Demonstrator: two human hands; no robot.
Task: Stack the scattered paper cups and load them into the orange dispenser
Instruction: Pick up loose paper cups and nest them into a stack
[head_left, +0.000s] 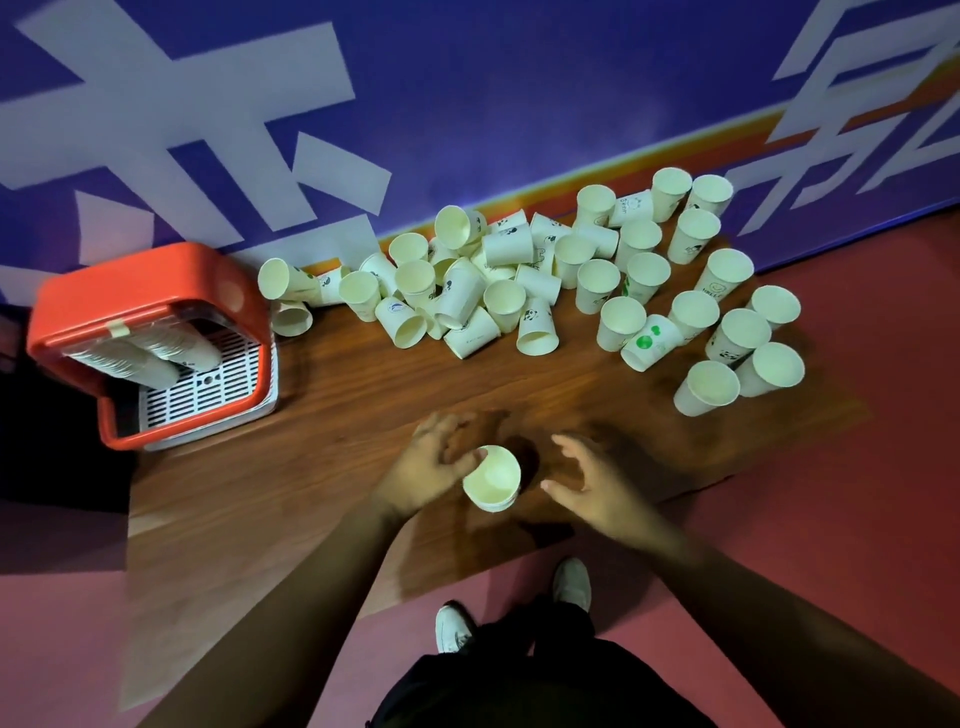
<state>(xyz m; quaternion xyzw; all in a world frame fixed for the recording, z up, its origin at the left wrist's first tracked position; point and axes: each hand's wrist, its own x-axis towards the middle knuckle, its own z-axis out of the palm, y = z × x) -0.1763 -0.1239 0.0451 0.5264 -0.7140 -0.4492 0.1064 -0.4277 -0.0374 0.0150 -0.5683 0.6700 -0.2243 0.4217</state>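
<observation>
Paper cup (491, 478) gripped by left hand (426, 467); right hand (589, 486) hovers beside.

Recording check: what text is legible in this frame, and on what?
"HELLO": upright cup, under a smiley.
"Dear", seemingly: tipped cup by the wall.
Wall: large white characters, cropped, not readable.
Other cups: prints too small or blurred.

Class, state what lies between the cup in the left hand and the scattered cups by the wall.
Beyond the left hand gripping the cup, only bare wooden table reaches the scattered cups; the head view shows this.
</observation>
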